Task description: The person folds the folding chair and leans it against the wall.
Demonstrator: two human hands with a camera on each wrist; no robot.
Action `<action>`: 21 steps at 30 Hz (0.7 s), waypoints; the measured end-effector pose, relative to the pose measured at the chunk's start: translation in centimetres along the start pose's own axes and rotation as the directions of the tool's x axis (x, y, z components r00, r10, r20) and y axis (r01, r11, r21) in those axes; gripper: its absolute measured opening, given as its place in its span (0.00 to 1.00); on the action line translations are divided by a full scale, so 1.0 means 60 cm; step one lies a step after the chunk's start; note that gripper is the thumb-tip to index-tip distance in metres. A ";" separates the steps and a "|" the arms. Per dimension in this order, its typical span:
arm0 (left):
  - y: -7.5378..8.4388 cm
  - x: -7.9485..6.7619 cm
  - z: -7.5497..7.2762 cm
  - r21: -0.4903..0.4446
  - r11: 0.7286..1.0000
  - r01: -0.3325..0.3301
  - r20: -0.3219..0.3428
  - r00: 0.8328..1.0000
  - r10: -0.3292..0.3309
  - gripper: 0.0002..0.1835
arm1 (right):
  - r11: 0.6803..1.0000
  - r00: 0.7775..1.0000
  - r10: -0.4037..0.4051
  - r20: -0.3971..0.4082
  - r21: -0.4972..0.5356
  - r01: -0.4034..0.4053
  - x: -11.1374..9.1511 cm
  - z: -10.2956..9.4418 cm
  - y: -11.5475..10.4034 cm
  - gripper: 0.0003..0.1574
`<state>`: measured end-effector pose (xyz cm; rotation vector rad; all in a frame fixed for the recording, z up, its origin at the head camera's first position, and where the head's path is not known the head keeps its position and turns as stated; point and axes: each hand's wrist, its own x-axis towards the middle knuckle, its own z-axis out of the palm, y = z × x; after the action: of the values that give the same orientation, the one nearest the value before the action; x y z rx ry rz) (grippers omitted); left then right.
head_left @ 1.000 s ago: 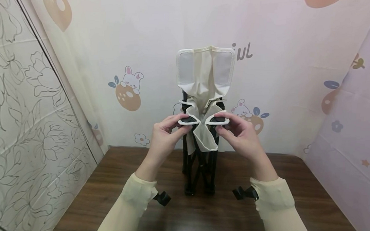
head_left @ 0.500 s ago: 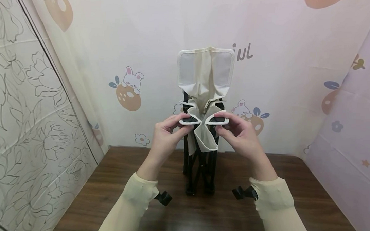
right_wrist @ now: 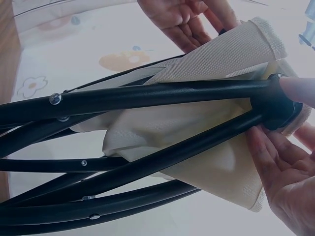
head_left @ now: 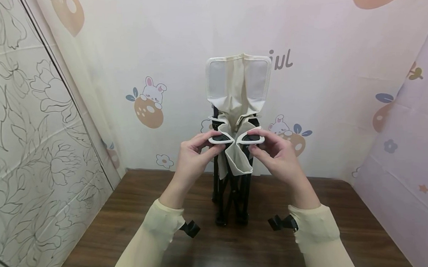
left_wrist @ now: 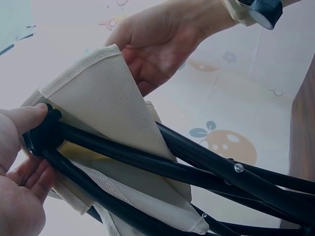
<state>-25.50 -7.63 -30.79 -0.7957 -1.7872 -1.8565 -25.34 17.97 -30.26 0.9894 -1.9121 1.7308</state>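
A small folding chair with cream fabric and a black tube frame stands half folded on the table; its backrest rises behind the bunched seat. My left hand pinches the seat's left front corner between thumb and fingers, around a black plastic joint. At the opposite front corner, my right hand grips the matching joint the same way. The two corners are close together, with the cloth folding down between them. Crossed black legs run below, their feet on the tabletop.
The brown wooden table ends at a wall hung with printed cloth. A flower-patterned panel stands along the left side. Black camera mounts stick out from both cream sleeves.
My left hand has shifted slightly right with its seat corner, so the two corners are a little closer. The right hand has barely moved, and both grips are unchanged.
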 end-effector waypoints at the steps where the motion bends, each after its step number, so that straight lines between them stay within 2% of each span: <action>1: 0.000 0.000 0.000 -0.003 1.000 0.003 0.001 1.000 -0.003 0.17 | 1.000 1.000 0.000 0.001 -0.001 0.000 0.000 0.000 0.000 0.27; 21: 0.000 0.003 0.002 -0.019 1.000 0.006 0.017 1.000 -0.006 0.17 | 1.000 1.000 -0.009 0.003 0.012 0.009 0.004 0.005 -0.001 0.26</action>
<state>-25.62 -7.47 -30.67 -0.8161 -1.7867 -1.8780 -25.38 17.62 -30.10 1.0043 -1.8985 1.7391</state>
